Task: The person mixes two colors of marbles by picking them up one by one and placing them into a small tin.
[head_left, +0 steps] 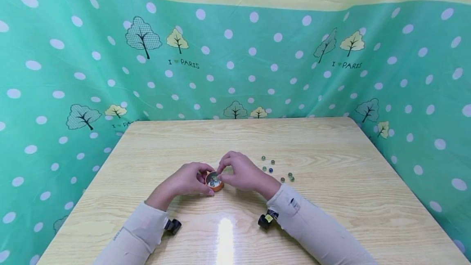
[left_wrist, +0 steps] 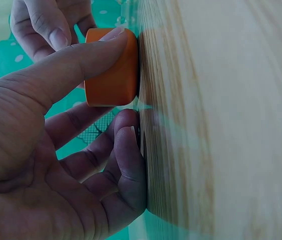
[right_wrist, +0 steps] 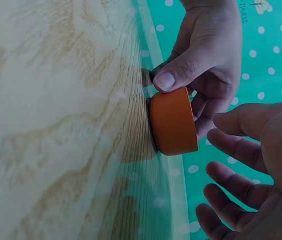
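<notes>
My left hand (head_left: 191,179) grips a small round orange cup (head_left: 218,188) that stands on the table. In the left wrist view its thumb lies along the wall of the orange cup (left_wrist: 113,82). Inside the cup are several glass marbles (head_left: 212,183). My right hand (head_left: 240,171) is over the cup's right side, thumb and index finger close to the rim. In the right wrist view the fingers of the right hand (right_wrist: 261,175) are spread and loosely bent beside the cup, with nothing seen between them.
To the right of the right hand, several loose glass marbles lie on the wooden table (head_left: 331,216), among them a blue marble (head_left: 270,170) and a green marble (head_left: 263,158). A green dotted curtain (head_left: 220,72) hangs behind the table and along both sides.
</notes>
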